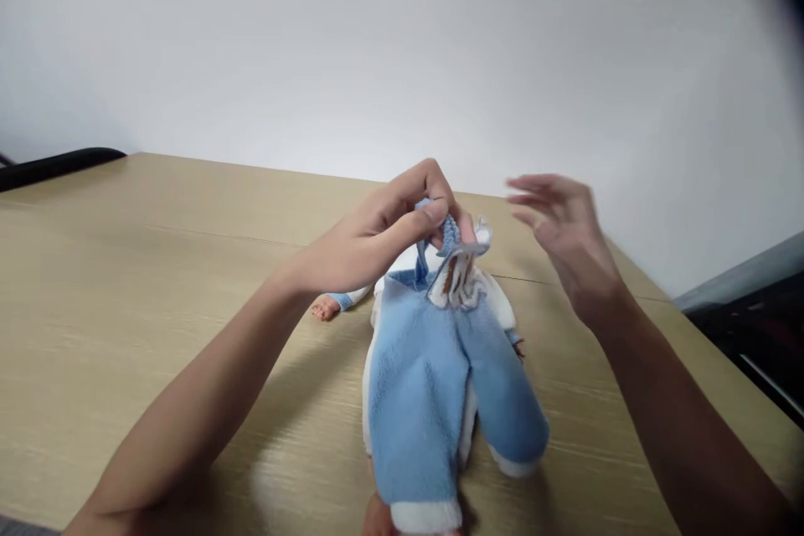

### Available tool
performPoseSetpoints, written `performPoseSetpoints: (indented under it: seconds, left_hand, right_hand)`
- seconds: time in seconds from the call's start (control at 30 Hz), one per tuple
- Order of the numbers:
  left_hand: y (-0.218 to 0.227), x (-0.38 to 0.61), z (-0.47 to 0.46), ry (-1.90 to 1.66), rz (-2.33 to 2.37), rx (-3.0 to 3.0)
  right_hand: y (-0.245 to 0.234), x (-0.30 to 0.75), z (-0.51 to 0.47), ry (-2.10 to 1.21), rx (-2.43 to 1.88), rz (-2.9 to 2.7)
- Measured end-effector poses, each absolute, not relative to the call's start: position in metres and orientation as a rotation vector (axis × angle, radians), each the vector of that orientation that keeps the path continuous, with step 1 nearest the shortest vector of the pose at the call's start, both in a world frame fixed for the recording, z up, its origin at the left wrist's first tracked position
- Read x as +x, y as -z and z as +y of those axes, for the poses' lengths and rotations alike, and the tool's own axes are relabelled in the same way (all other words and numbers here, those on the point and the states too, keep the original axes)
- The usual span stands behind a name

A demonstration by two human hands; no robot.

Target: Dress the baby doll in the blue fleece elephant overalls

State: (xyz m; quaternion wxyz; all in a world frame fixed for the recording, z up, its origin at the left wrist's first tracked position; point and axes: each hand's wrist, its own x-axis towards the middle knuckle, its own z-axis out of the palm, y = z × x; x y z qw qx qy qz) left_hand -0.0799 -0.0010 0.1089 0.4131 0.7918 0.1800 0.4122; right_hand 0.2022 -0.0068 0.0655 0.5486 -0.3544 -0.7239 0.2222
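A doll in blue fleece overalls [418, 377] with white cuffs lies on the table, its legs toward me. One small doll hand [325, 307] shows at the left, below a blue and white sleeve. My left hand [418, 213] pinches a blue knitted strap [450, 233] at the top of the overalls, lifting it above the doll's chest. Gathered white and grey-edged fabric [458, 280] bunches under those fingers. Slightly blurred, my right hand [559, 226] hovers in the air to the right, fingers apart and holding nothing. The doll's head is hidden behind my left hand and the cloth.
The light wood table [157, 285] spreads around the doll. A white partition wall [264, 67] rises behind it. A black curved edge [63, 166] shows at far left, and a dark object [760, 335] stands beyond the table's right edge.
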Motion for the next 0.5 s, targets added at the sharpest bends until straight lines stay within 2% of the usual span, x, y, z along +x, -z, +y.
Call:
performPoseSetpoints:
  seconds: [0.1, 0.23, 0.37, 0.5]
  left_hand:
    - [-0.102, -0.077, 0.003, -1.026, 0.424, 1.886]
    - [-0.101, -0.078, 0.004, -1.049, 0.471, 1.848]
    - [-0.109, -0.087, 0.008, -0.950, 0.556, 1.885]
    - [-0.111, -0.097, 0.017, -0.609, 0.501, 2.047]
  right_hand:
    - [-0.067, 0.200, -0.013, -0.836, -0.842, -2.082]
    - [-0.067, 0.198, -0.016, -0.960, -0.878, -2.299]
    - [-0.065, 0.204, -0.015, -1.019, -0.895, -2.192]
    - [-0.068, 0.202, -0.025, -0.971, -0.978, -1.864]
